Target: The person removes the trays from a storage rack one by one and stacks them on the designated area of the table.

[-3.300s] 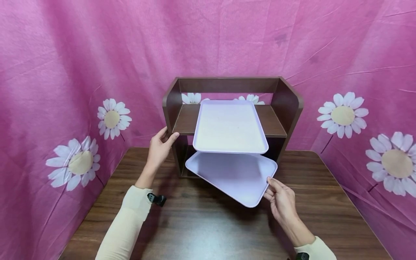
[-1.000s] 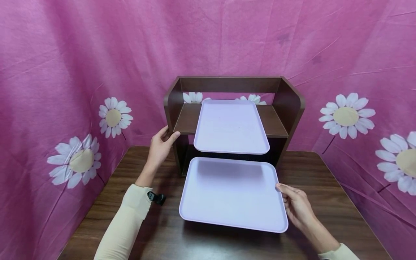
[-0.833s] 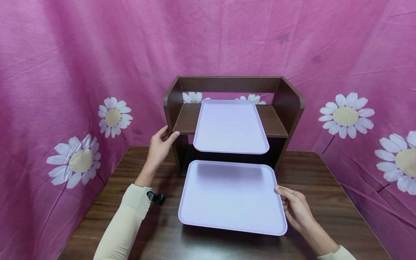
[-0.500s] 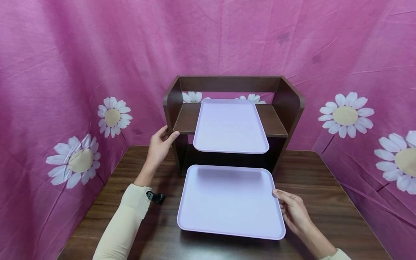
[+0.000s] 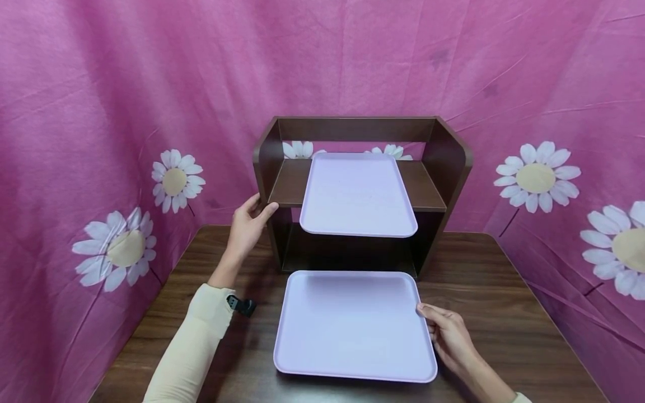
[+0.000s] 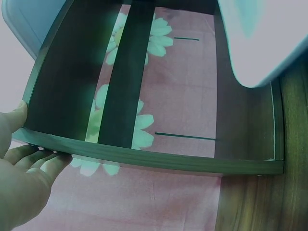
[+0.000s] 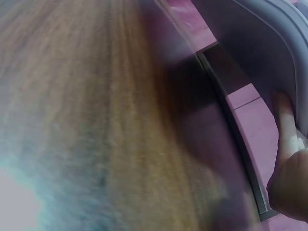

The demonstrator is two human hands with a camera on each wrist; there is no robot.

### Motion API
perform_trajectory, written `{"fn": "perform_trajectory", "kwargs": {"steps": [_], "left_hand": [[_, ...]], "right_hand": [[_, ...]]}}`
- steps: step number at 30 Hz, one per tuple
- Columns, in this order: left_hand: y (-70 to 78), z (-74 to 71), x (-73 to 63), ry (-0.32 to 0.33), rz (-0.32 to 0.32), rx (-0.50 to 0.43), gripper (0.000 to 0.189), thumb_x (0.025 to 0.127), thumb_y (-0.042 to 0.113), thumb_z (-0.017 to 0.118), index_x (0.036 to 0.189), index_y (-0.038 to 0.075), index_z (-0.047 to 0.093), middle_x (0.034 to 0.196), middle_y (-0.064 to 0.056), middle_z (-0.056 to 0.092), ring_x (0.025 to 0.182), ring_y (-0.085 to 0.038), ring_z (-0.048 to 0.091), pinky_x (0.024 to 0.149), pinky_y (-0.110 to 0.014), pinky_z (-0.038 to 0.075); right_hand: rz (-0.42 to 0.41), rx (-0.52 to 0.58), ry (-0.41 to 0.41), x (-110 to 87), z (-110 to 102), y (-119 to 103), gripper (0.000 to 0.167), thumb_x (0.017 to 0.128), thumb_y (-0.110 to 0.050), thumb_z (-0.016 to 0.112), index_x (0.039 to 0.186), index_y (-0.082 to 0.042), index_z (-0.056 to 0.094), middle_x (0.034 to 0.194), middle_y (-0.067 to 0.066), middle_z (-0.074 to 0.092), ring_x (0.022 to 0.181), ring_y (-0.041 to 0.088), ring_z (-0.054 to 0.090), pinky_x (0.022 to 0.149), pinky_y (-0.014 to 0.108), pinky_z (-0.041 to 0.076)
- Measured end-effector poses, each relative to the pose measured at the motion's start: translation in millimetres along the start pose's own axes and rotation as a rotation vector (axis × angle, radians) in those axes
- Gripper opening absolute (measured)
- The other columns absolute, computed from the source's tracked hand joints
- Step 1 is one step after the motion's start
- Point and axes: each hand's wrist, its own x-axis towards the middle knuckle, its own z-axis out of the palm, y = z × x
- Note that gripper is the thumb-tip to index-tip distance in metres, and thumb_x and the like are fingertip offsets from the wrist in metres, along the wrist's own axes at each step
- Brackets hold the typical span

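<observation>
Pink cloth (image 5: 353,61) hangs in front of you and along both sides, softly folded and creased in places. You see white daisies (image 5: 173,182) printed on it to your left and right, with pale yellow centres and thin dark stems. Your table (image 5: 504,313) is dark brown wood grain, and light glares off it in a bright patch (image 7: 17,202).

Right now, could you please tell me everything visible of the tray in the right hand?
The tray is a pale lilac, plastic-looking rectangle with rounded corners and a low rim; nothing lies in it. It is in front of the brown shelf unit, long sides running left to right. The right hand pinches its right edge, thumb on top. The right wrist view shows its underside, so at least that end is off the table.
</observation>
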Motion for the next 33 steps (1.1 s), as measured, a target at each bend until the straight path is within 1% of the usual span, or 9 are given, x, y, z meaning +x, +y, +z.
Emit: {"fn": "perform_trajectory", "kwargs": {"steps": [6, 11, 14, 19, 23, 25, 29, 31, 33], "left_hand": [[0.5, -0.8, 1.0, -0.005, 0.002, 0.006, 0.059, 0.101, 0.034, 0.077, 0.152, 0.011, 0.059, 0.142, -0.018, 0.069, 0.121, -0.022, 0.067, 0.078, -0.01, 0.054], [0.8, -0.5, 0.8, -0.005, 0.0, -0.008, 0.059, 0.101, 0.032, 0.077, 0.152, 0.01, 0.059, 0.142, -0.018, 0.069, 0.126, -0.025, 0.066, 0.08, -0.009, 0.054], [1.2, 0.3, 1.0, -0.005, 0.002, -0.015, 0.058, 0.101, 0.031, 0.077, 0.152, 0.009, 0.059, 0.143, -0.018, 0.069, 0.128, -0.026, 0.066, 0.082, -0.008, 0.054], [-0.3, 0.8, 1.2, 0.002, 0.0, -0.007, 0.057, 0.101, 0.031, 0.077, 0.151, 0.01, 0.061, 0.141, -0.017, 0.07, 0.121, -0.021, 0.068, 0.078, -0.012, 0.055], [-0.2, 0.7, 0.1, 0.004, -0.001, 0.0, 0.057, 0.1, 0.031, 0.077, 0.151, 0.011, 0.061, 0.141, -0.016, 0.07, 0.118, -0.018, 0.068, 0.077, -0.013, 0.056], [-0.5, 0.6, -0.1, 0.003, 0.002, -0.004, 0.057, 0.101, 0.031, 0.077, 0.151, 0.01, 0.061, 0.141, -0.017, 0.07, 0.12, -0.02, 0.068, 0.078, -0.012, 0.056], [-0.9, 0.3, 0.0, 0.0, 0.004, -0.017, 0.057, 0.101, 0.029, 0.077, 0.151, 0.009, 0.06, 0.142, -0.019, 0.069, 0.127, -0.026, 0.066, 0.08, -0.009, 0.055], [-1.1, 0.0, 0.0, -0.001, 0.003, -0.022, 0.057, 0.101, 0.029, 0.077, 0.151, 0.008, 0.06, 0.142, -0.019, 0.068, 0.129, -0.027, 0.066, 0.081, -0.009, 0.054], [-1.3, -0.1, 0.3, -0.001, 0.002, -0.023, 0.057, 0.101, 0.029, 0.077, 0.151, 0.008, 0.06, 0.143, -0.019, 0.068, 0.129, -0.027, 0.065, 0.082, -0.008, 0.054]], "right_hand": [[0.002, -0.014, 0.028, -0.2, 1.6, 8.3, 0.028, 0.107, -0.008, 0.061, 0.09, -0.015, 0.081, 0.07, -0.01, 0.06, 0.06, 0.001, 0.043, 0.049, 0.012, 0.041], [0.016, -0.019, 0.055, 0.5, 3.8, 12.7, 0.023, 0.106, -0.008, 0.063, 0.092, -0.013, 0.081, 0.073, -0.008, 0.066, 0.061, 0.001, 0.05, 0.05, 0.014, 0.049], [0.026, -0.025, 0.07, 1.3, 3.9, 15.1, 0.022, 0.105, -0.008, 0.064, 0.092, -0.013, 0.081, 0.072, -0.007, 0.066, 0.06, 0.001, 0.049, 0.05, 0.014, 0.047], [0.047, -0.042, 0.079, 1.7, 3.4, 18.0, 0.021, 0.105, -0.009, 0.064, 0.092, -0.011, 0.081, 0.07, -0.008, 0.062, 0.059, 0.001, 0.044, 0.05, 0.013, 0.041], [0.077, -0.084, 0.117, 2.6, 4.7, 17.6, 0.017, 0.105, -0.01, 0.065, 0.1, -0.006, 0.08, 0.071, -0.006, 0.066, 0.059, 0.002, 0.048, 0.052, 0.015, 0.043], [0.1, -0.132, 0.139, 3.2, 6.0, 16.3, 0.019, 0.105, -0.012, 0.065, 0.112, 0.001, 0.078, 0.073, -0.005, 0.068, 0.061, 0.002, 0.052, 0.054, 0.016, 0.046], [0.118, -0.3, 0.172, 4.0, 10.0, 12.7, 0.04, 0.106, -0.016, 0.065, 0.132, 0.014, 0.066, 0.081, -0.001, 0.075, 0.067, 0.006, 0.065, 0.059, 0.021, 0.056], [0.096, -0.426, 0.181, 4.4, 12.2, 11.1, 0.043, 0.106, -0.016, 0.065, 0.135, 0.016, 0.064, 0.086, 0.006, 0.078, 0.07, 0.009, 0.069, 0.061, 0.025, 0.06], [0.06, -0.556, 0.185, 5.0, 13.6, 9.5, 0.041, 0.106, -0.016, 0.065, 0.133, 0.015, 0.066, 0.093, 0.012, 0.08, 0.072, 0.011, 0.071, 0.062, 0.027, 0.062]]}}
